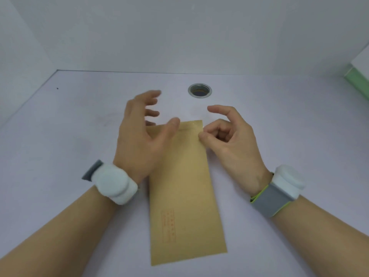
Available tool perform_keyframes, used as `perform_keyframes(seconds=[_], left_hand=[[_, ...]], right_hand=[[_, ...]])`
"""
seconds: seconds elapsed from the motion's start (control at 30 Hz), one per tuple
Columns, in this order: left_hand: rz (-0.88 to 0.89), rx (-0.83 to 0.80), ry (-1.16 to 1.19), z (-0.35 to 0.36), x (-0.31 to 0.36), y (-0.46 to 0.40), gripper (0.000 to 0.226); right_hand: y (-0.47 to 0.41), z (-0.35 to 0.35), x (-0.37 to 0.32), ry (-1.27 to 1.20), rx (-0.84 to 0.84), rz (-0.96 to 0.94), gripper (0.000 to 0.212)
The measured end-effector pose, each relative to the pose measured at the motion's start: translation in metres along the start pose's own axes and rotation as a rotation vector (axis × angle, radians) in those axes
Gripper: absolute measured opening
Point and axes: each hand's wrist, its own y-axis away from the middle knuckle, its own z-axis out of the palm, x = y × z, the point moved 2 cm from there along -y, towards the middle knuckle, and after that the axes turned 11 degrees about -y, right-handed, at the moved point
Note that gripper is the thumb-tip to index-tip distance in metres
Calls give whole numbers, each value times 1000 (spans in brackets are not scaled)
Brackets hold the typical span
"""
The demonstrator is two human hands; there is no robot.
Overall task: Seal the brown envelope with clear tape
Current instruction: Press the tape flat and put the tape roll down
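Envelope (pixel 183 188), frame centre: glossy tape (pixel 192 124) apparently crosses its flap; both hands (pixel 139 134) (pixel 229 136) loose, empty; pressing remains.

Matt paper on a smooth, pale worktop

The brown envelope (pixel 185 188) looks like matt kraft paper, with a glossy strip of clear tape (pixel 191 124) at its far end; the worktop (pixel 79 120) is smooth with a faint sheen, its round grommet (pixel 199 90) shiny metal; both wristbands (pixel 271 198) look like woven cloth carrying white matt plastic.

Brown envelope (pixel 183 188) lies lengthwise on a white worktop (pixel 60 136); left hand (pixel 139 134) spread at ten o'clock, right hand (pixel 229 140) curled at its two o'clock corner.
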Motion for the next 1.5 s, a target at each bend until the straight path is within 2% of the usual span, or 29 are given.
perform_keyframes(seconds=[0.07,0.1,0.27,0.4,0.57,0.7,0.97,1.13,1.5], left_hand=[[-208,-75,214,0,-7,-4,51],[-251,-112,272,0,-10,-6,45],[-256,-142,378,0,-13,-7,18],[-227,-159,383,1,-10,-5,20],[-248,-183,453,1,-3,-3,31],[-233,-210,387,6,1,-1,27],[-192,-247,399,7,4,1,26],[-233,-232,429,8,2,1,26],[-269,-176,442,4,-4,-2,32]], right_hand=[[-2,-3,0,-32,51,-11,43],[-3,-5,0,-48,68,-8,42],[-1,-6,-1,-118,66,24,25],[0,-6,-2,-117,54,26,8],[0,-6,0,-95,38,29,5],[0,-4,1,-64,7,36,6],[3,-2,0,-37,-67,46,6],[2,-3,2,-33,-14,26,1],[-1,-7,3,-87,74,49,6]])
